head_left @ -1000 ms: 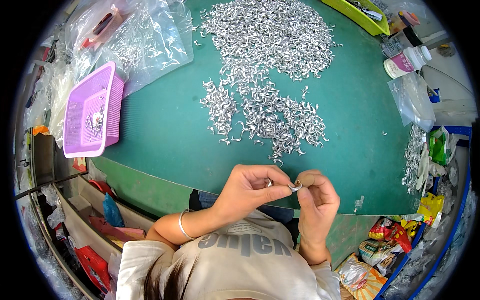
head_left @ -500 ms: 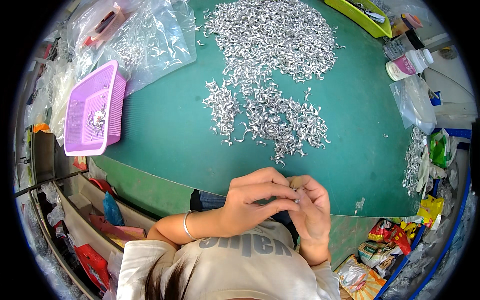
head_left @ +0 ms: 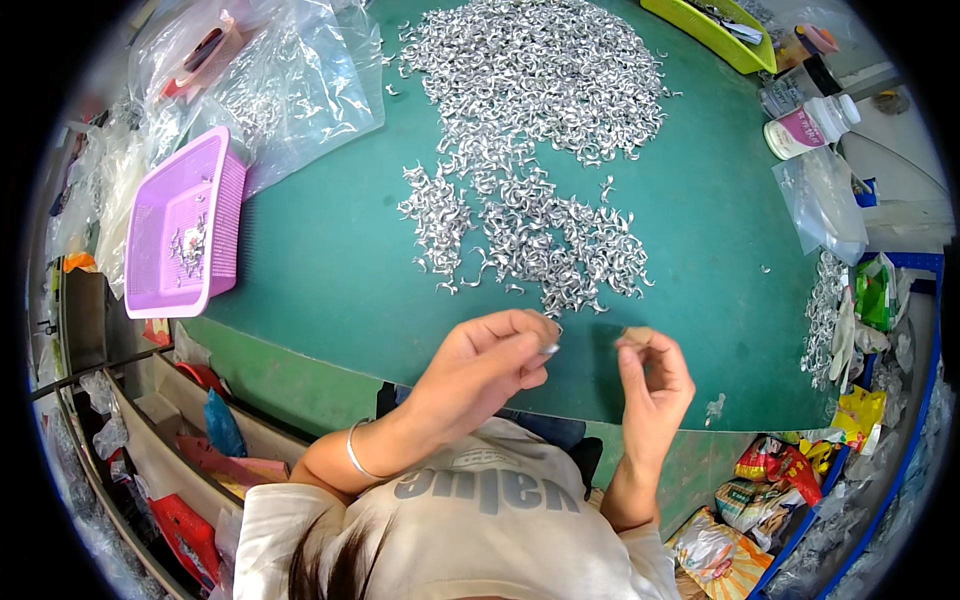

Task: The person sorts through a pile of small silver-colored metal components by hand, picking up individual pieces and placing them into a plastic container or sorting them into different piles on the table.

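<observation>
Pinching small metal piece (head_left: 551,347), left hand (head_left: 487,362), white bottle (head_left: 808,126) far right

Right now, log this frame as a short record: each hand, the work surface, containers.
left hand: fingertips pinch a small silver metal piece
right hand: raised beside it, apart, fingertips together; contents too small to tell
table: green, with a heap of silver metal pieces
basket: purple, far left, a few pieces inside
tray: yellow-green, far right corner
bottle: white, lying at right edge
</observation>
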The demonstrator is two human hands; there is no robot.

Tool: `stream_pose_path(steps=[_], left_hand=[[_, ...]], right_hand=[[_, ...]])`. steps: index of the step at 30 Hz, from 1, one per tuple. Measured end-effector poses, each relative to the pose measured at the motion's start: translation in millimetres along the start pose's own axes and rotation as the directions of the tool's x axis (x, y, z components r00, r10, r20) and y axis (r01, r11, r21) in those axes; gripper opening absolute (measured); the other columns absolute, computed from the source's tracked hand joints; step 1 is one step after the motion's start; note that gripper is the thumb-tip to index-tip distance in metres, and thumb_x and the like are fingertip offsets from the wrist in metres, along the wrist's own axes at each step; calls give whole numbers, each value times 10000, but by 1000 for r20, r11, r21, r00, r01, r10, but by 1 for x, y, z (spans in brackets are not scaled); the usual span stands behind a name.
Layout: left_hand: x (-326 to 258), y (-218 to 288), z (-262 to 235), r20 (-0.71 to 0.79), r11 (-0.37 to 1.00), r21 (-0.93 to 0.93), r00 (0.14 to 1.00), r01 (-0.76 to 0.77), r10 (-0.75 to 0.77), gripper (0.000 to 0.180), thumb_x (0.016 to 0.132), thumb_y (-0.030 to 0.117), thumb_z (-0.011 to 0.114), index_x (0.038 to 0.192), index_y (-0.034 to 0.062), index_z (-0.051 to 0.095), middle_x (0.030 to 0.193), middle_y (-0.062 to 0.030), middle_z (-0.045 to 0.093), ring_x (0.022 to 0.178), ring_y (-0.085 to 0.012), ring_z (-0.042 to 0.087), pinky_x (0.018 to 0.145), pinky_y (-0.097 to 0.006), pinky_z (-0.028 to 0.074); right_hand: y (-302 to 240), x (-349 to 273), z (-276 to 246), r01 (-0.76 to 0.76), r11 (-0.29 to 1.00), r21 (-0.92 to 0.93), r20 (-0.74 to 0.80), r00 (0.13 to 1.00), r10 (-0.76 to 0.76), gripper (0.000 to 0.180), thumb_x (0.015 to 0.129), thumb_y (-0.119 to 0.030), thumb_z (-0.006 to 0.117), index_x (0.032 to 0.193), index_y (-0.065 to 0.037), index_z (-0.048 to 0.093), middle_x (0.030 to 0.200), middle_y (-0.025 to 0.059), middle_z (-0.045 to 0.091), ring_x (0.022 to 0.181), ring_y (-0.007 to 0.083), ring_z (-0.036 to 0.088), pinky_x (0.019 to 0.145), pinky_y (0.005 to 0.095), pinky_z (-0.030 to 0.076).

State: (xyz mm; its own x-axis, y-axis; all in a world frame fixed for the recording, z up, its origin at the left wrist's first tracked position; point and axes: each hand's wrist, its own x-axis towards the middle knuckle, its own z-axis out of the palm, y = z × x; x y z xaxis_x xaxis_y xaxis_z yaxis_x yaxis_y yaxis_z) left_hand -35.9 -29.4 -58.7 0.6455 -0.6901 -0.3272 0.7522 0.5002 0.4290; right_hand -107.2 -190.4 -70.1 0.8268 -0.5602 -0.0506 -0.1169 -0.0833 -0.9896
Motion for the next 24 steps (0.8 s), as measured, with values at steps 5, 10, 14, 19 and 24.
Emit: stream_pose_path(steps=[5,10,14,19,24], left_hand=[[4,1,-13,19,968,-244,998,63,-60,131,850,142,442,772,47,486,831,-57,474,733,-115,404,620,-238,354],[5,-6,-15,-118,995,74,991,65,-56,151,850,86,432,909,-8,534,796,-52,507,707,-116,456,638,-227,386],[7,-10,-15,-168,894,443,986,61,15,237,825,34,505,1055,-22,526,910,-71,542,763,-97,488,660,-217,408],[19,-19,-5,-84,863,503,991,-45,101,238,800,11,567,1032,-37,538,910,-41,538,845,-84,493,755,-212,414],[17,-17,-5,-26,834,536,985,-129,169,148,800,-16,553,943,-42,577,914,-55,542,848,-95,498,740,-218,412]], right_hand=[[11,23,3,400,669,-626,146,904,-403,248,650,-26,674,884,-27,594,843,81,547,779,237,486,660,311,367],[22,25,12,418,626,-658,196,898,-394,208,646,-24,671,840,-39,598,827,74,546,776,233,495,667,322,360],[10,16,11,466,733,-495,148,877,-457,161,637,28,656,781,-22,603,800,78,575,738,234,525,651,313,396],[8,16,19,481,794,-371,152,875,-459,167,606,70,659,747,-3,606,763,83,585,714,230,532,649,304,414],[-7,7,18,513,778,-361,202,858,-472,212,615,83,664,800,5,596,780,91,598,720,209,539,631,284,415]])
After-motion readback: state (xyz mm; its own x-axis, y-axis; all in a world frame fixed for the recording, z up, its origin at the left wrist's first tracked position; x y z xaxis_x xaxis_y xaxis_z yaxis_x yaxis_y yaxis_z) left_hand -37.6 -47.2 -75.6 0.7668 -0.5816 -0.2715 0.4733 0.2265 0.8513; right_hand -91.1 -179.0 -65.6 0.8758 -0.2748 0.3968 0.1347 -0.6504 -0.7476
